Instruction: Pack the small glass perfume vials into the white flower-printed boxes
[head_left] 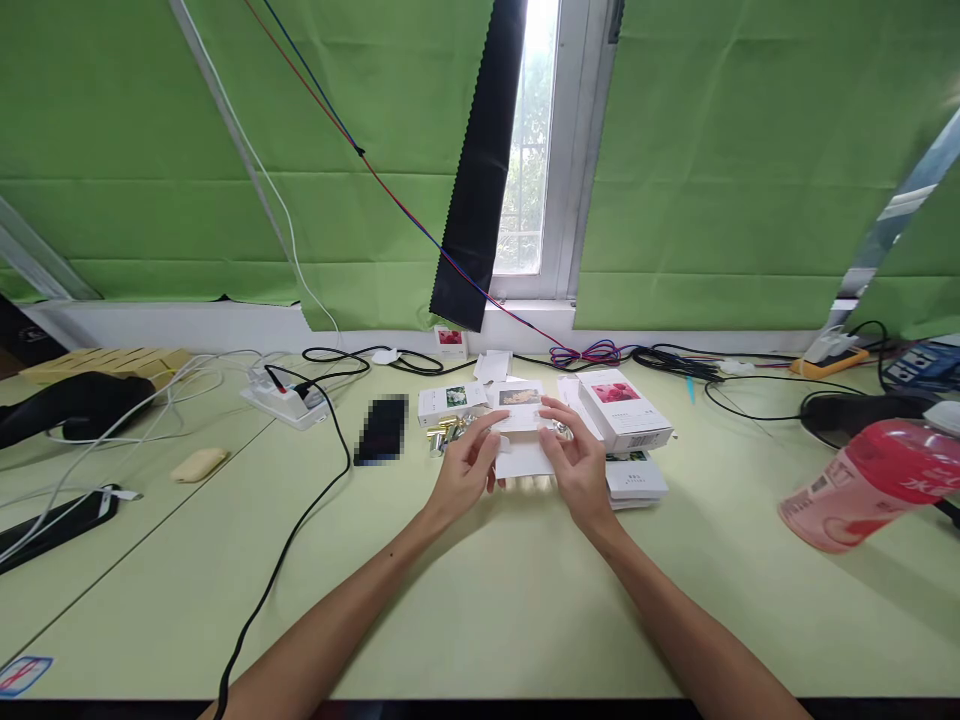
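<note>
Between my two hands is a small white cardboard box [523,462] with a flap up, raised slightly above the table. My left hand [466,462] grips its left side, thumb and fingers bent around the edge. On the opposite side, my right hand [577,462] holds it in the same way. Just behind stands or lies a white box with a pale flower picture [520,397]. Small shiny gold and silver pieces [444,434] lie left of my left hand, by a white box with a white flower picture [452,401].
White boxes with a red flower picture [624,410] are stacked at right, above another box [636,478]. A pink-labelled bottle [862,490] stands far right. Left are a dark blurred-out phone-like slab [381,430], a power strip [289,402] and a black cable [300,520] crossing the table.
</note>
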